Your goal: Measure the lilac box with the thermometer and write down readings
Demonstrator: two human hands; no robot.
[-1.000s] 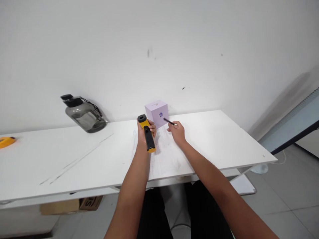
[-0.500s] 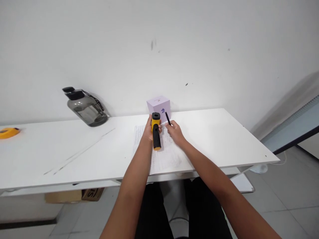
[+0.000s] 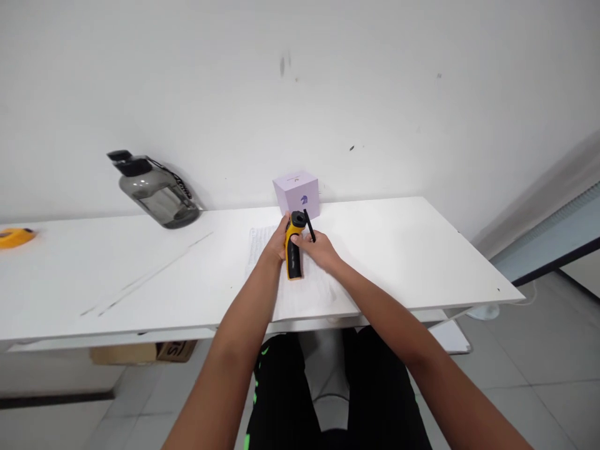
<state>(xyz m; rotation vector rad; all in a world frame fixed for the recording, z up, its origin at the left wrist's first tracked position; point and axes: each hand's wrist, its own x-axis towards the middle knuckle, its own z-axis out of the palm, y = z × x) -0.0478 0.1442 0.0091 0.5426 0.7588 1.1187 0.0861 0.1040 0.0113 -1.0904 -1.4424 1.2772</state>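
Head view: the left hand (image 3: 279,242) is gripping a yellow-and-black gun-shaped device (image 3: 294,259), its fingers closing around the far side while the black handle is pointing toward the person. The right hand (image 3: 322,250) is pinching a slim black pen (image 3: 310,226) and, at the same time, is laying its thumb on the device. The device is sitting in the hands over a sheet of paper (image 3: 307,300), near the middle of the white table (image 3: 389,250); whether it is touching the paper, I cannot tell. Just beyond the hands, a pale purple box (image 3: 297,194) is standing near the wall (image 3: 225,106), showing a dark emblem on its front. A grey see-through bottle (image 3: 162,195) with a black cap is standing well to the left, and a yellow object (image 3: 16,237) is lying at the far left edge of the view.
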